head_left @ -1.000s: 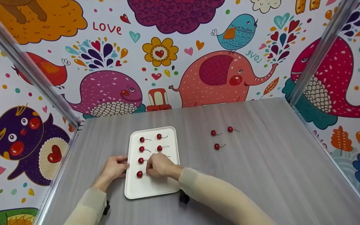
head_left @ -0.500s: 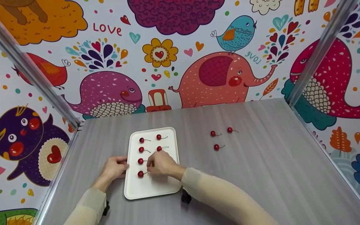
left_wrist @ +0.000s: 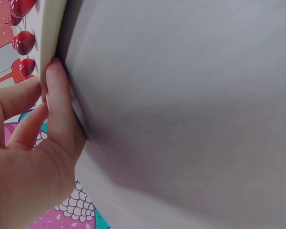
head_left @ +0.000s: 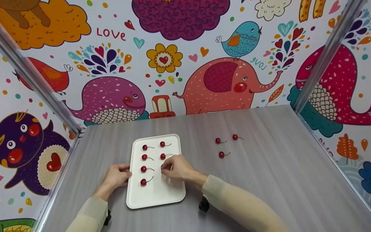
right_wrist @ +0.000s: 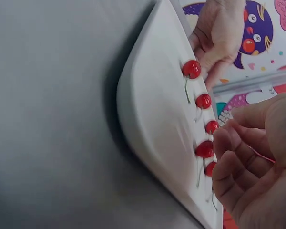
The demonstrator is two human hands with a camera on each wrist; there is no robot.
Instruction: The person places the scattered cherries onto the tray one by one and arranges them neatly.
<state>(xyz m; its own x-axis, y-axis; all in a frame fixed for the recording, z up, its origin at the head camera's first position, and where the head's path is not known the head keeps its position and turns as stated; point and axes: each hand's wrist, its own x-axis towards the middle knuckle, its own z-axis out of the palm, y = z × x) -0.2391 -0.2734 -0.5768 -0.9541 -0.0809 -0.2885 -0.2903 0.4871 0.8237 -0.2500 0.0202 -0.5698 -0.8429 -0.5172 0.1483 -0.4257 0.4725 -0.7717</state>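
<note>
A white rectangular tray [head_left: 155, 196] carries cherries with stems in two columns. My left hand [head_left: 116, 176] holds its left edge, fingers and thumb at the rim [left_wrist: 50, 43] in the left wrist view. My right hand [head_left: 177, 167] hovers over the tray's right half, fingers loosely bent, nothing visible between them. To its left sits the front cherry [head_left: 143, 182] of the left column, its stem pointing up and right. In the right wrist view, another cherry [right_wrist: 204, 149] lies just beyond the right fingers; the hand hides it in the head view.
Three loose cherries lie on the grey wood-grain table [head_left: 253, 180] right of the tray; one is the nearest cherry [head_left: 221, 154]. Behind the table stands a wall with cartoon animals [head_left: 217, 87]. Metal posts [head_left: 327, 58] rise at both back corners.
My right hand has drawn back to the right from the front-left cherry, whose stem now shows and points further upward. The left hand stays at the tray's edge. The head view has tilted slightly.
</note>
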